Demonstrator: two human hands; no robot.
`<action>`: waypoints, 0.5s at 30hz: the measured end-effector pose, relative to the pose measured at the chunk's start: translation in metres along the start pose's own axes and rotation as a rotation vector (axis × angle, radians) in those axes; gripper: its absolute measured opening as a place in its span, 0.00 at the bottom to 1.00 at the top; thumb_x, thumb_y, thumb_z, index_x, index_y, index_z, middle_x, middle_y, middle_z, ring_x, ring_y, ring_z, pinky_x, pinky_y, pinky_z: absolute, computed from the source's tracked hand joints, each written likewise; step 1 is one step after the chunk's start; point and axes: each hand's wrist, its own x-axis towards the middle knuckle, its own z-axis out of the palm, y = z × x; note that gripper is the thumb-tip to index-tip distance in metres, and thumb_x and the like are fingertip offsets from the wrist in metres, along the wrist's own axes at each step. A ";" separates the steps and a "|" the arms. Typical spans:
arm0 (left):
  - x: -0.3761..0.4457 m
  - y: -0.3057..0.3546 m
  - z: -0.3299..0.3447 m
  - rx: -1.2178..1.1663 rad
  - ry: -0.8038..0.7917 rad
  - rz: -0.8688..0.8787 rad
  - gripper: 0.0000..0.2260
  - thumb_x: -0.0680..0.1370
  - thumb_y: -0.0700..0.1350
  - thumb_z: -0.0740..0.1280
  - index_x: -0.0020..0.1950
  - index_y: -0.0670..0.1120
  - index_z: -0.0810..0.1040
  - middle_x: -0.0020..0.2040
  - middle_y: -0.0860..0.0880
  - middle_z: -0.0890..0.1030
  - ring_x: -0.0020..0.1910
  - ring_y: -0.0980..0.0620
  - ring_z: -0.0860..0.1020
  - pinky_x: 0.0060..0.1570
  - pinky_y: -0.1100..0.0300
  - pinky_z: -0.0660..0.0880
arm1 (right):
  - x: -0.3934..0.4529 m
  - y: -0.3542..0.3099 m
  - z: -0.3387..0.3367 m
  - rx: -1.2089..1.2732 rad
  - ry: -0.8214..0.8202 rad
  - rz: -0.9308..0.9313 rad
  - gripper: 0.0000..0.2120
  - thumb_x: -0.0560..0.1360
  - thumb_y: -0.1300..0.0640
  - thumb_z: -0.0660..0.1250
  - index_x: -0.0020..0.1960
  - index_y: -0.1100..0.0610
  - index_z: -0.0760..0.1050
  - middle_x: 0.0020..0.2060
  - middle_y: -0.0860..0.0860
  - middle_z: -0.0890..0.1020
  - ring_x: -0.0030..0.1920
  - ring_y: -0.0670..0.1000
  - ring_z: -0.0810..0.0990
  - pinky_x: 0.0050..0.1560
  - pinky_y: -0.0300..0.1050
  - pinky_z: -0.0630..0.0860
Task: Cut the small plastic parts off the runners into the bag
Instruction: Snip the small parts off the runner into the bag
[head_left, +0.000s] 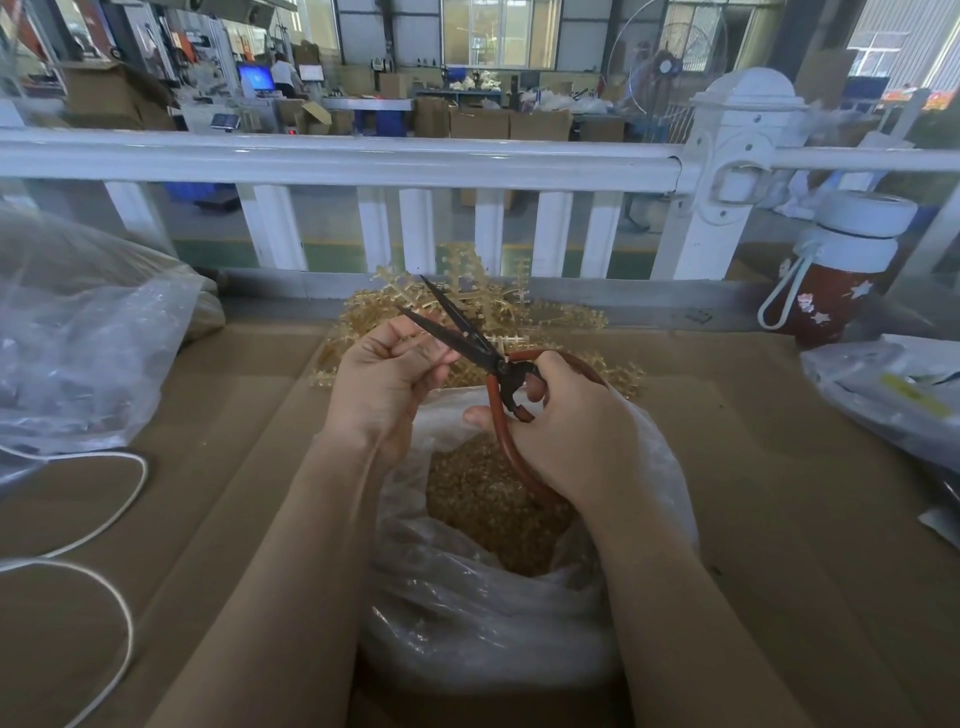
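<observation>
A factory floor with cartons and benches lies beyond a white railing (363, 166), and in front of it a table covered in brown cardboard (753, 467) serves as the work surface.

The left hand (384, 384) is raised above the bag, palm turned toward the person, its fingers curled in and pinching a pale yellow runner (415, 345) between thumb and fingertips. The runner is thin and partly hidden by the fingers, so how much of it is held cannot be told. The right hand (566, 426) grips the red loop handles of the scissors (467, 338), fingers wrapped round one loop and the thumb tip showing at the other. The dark blades stand open in a narrow V, pointing up and away, right beside the left fingertips; whether they touch the runner cannot be told.

Both forearms come in from the bottom edge and meet over the clear plastic bag (467, 613), which sits directly beneath the hands with its mouth open and a heap of small amber parts (493, 499) inside. Just beyond the fingers lies a pile of uncut runners (545, 317).

Well to the right of the hands stands a red bottle (831, 291) with a white cap. To their left lies another clear bag (78, 338) and a white cord (124, 499).
</observation>
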 end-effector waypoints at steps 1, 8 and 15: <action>0.000 0.000 0.000 -0.005 0.002 0.000 0.08 0.76 0.30 0.66 0.45 0.42 0.79 0.36 0.49 0.84 0.35 0.57 0.81 0.37 0.68 0.77 | 0.000 -0.001 -0.001 0.001 -0.002 0.001 0.28 0.64 0.24 0.68 0.50 0.45 0.70 0.41 0.36 0.74 0.39 0.39 0.72 0.35 0.29 0.63; 0.001 -0.001 -0.001 -0.026 0.000 -0.002 0.06 0.75 0.32 0.68 0.46 0.42 0.79 0.36 0.50 0.84 0.35 0.57 0.81 0.37 0.69 0.77 | -0.003 -0.003 -0.008 -0.041 -0.019 0.000 0.27 0.66 0.23 0.66 0.50 0.44 0.72 0.38 0.35 0.73 0.37 0.36 0.71 0.33 0.28 0.59; 0.001 0.001 -0.003 -0.036 -0.018 -0.012 0.07 0.68 0.38 0.71 0.46 0.42 0.79 0.37 0.49 0.84 0.37 0.56 0.82 0.39 0.67 0.77 | -0.001 0.000 -0.004 -0.026 0.003 -0.003 0.29 0.64 0.22 0.65 0.50 0.44 0.74 0.36 0.35 0.73 0.41 0.41 0.74 0.34 0.29 0.62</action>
